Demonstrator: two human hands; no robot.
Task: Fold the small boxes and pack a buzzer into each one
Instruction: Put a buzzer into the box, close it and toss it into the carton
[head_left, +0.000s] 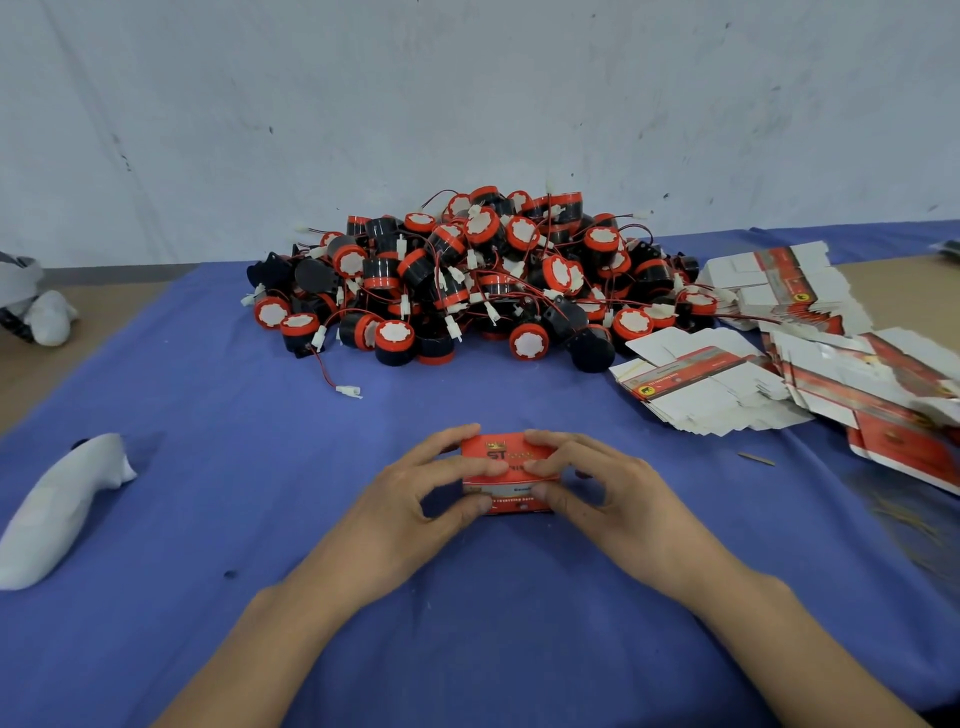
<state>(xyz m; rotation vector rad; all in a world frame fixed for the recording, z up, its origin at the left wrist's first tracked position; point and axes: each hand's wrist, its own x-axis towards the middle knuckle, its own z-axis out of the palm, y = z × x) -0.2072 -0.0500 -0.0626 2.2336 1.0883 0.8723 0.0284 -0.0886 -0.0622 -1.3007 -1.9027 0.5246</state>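
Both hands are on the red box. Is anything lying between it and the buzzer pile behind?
Nothing visible does. Left hand and right hand hold the red box; only bare blue cloth separates it from the buzzer pile. A stray white connector on its wire lies off to the left of that path.

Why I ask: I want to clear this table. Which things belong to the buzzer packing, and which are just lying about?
Job: red box, gripped by the left hand and right hand; pile of red-and-black buzzers; flat box blanks.
Lying about: white cloth bundle at left; white bag at the far left edge; small sliver near the blanks.
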